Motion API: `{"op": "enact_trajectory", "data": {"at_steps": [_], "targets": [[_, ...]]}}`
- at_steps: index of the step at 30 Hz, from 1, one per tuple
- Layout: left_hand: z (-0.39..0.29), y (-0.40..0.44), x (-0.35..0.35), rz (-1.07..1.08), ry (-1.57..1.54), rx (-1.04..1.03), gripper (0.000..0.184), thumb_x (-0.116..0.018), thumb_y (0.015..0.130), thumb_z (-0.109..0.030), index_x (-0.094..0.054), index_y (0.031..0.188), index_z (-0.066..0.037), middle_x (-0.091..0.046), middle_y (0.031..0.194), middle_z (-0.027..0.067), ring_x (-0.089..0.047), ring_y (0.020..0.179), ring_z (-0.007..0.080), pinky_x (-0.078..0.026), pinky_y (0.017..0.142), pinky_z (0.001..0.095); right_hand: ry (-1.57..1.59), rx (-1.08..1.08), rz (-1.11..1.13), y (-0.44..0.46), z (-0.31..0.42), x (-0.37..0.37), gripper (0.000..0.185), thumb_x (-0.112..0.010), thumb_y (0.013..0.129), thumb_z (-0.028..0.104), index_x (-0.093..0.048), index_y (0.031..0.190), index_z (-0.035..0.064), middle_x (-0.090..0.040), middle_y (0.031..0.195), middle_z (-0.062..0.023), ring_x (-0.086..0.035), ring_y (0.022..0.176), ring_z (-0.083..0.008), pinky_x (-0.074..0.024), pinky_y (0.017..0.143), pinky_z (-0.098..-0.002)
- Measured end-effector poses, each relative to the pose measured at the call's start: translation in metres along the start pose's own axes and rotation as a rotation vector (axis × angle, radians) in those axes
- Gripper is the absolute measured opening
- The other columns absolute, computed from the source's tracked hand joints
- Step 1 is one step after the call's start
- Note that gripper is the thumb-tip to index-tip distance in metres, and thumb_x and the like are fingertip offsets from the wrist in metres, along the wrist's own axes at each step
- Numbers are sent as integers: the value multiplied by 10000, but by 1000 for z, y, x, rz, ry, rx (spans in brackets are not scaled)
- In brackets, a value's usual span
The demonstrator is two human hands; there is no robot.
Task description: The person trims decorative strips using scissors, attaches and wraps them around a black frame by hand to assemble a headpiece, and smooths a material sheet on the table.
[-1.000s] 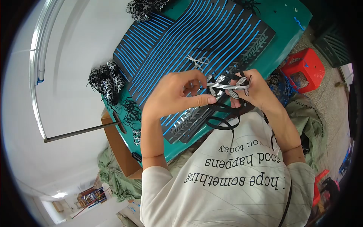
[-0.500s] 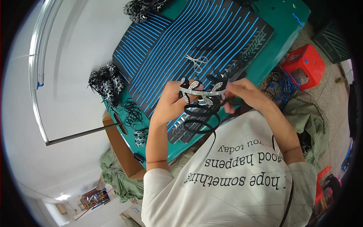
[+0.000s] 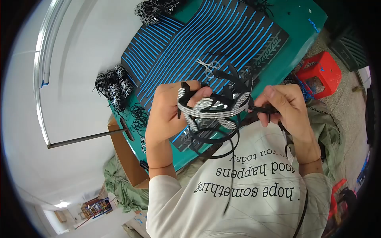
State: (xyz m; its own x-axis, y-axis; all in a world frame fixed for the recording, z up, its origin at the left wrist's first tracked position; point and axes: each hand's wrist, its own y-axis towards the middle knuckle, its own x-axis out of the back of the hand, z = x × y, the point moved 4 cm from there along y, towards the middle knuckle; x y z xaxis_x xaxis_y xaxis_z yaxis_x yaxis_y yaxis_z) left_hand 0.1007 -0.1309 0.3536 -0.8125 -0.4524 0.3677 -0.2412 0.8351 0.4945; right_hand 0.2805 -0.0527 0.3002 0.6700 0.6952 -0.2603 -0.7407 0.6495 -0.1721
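Observation:
My left hand (image 3: 168, 109) is closed around one end of a black rhinestone leaf strap (image 3: 212, 114), its thumb against the leaves. The strap bows across between my hands, with a sparkling band and leaf shapes on both sides. Pinched between the thumb and fingers of my right hand (image 3: 286, 105) is a thin black tail of the strap. Loose black loops (image 3: 216, 146) hang below, in front of my shirt. Beyond the strap, small scissors (image 3: 209, 67) lie on a black sheet (image 3: 190, 43) with rows of blue lines.
A green table (image 3: 295, 39) carries the sheet. Bundles of black-and-silver leaf strips (image 3: 114, 85) lie at its left edge, and another black bundle (image 3: 154, 11) at the far side. A cardboard box (image 3: 126, 158) stands at left, a red stool (image 3: 323, 73) at right.
Both hands have come nearer the camera with the strap. My right hand has moved right and now pinches a black tail away from the band. The loops hang lower.

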Motion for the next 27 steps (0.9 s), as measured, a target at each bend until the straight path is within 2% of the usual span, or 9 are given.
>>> {"op": "enact_trajectory", "data": {"at_steps": [1,4,8,11,12,15,19,25,27], "targets": [[0,-1,0,-1,-2,1,152,-622,741,-68,-541,649,22,-466,512,91,-377,402,210,-302,397,288,2,-2,-16,-1,0,0,431,-454,895,324,-582,703,-41,-549,532,-97,-477,405,-94,-269,352,-173],[-1,-4,-2,150,277,33,165,-621,748,-78,-537,637,10,-459,512,88,-395,404,218,-309,400,289,7,-5,-47,-4,-2,-1,431,-460,893,332,-586,714,-39,-547,534,-93,-476,405,-94,-269,353,-173],[-7,0,-2,220,311,6,108,-622,725,-78,-554,681,-6,-454,526,97,-416,415,237,-310,409,309,28,-54,-76,-5,-5,0,361,-465,885,258,-591,731,-42,-542,532,-79,-480,416,-89,-277,358,-175],[-7,3,0,323,473,41,100,-619,704,-79,-543,694,-14,-462,543,96,-449,441,241,-321,416,319,-42,133,15,-3,-5,-1,262,-453,853,157,-588,758,-46,-540,543,-67,-483,432,-83,-289,373,-179],[-7,2,-1,377,555,59,101,-617,694,-79,-538,700,-18,-465,551,96,-466,455,243,-326,419,324,-44,132,19,-3,-5,-2,262,-453,853,157,-588,758,-46,-540,543,-67,-483,432,-83,-289,373,-179],[-8,1,-2,403,641,40,119,-619,673,-90,-520,692,-26,-473,564,81,-483,475,241,-336,422,330,73,239,27,-4,-2,-3,159,-468,801,35,-592,797,-65,-539,556,-43,-487,520,-53,-343,454,-192],[-13,0,-6,354,738,2,143,-625,663,-106,-497,665,-42,-486,572,54,-498,491,233,-349,424,333,15,258,42,-2,-4,-4,124,-511,793,36,-577,780,-68,-542,573,-42,-506,540,-64,-363,476,-198],[-17,-3,-12,309,821,-78,162,-640,654,-130,-493,650,-62,-486,555,25,-504,485,212,-345,415,328,-74,81,31,12,-15,-5,84,-571,766,26,-559,741,-54,-551,578,-51,-521,522,-70,-380,463,-197],[-17,-2,-14,327,804,-80,189,-668,675,-135,-512,648,-33,-451,527,47,-429,441,177,-317,410,279,-41,-19,39,19,-23,-4,82,-604,743,13,-550,720,-44,-556,579,-53,-531,503,-75,-397,442,-198]]}}
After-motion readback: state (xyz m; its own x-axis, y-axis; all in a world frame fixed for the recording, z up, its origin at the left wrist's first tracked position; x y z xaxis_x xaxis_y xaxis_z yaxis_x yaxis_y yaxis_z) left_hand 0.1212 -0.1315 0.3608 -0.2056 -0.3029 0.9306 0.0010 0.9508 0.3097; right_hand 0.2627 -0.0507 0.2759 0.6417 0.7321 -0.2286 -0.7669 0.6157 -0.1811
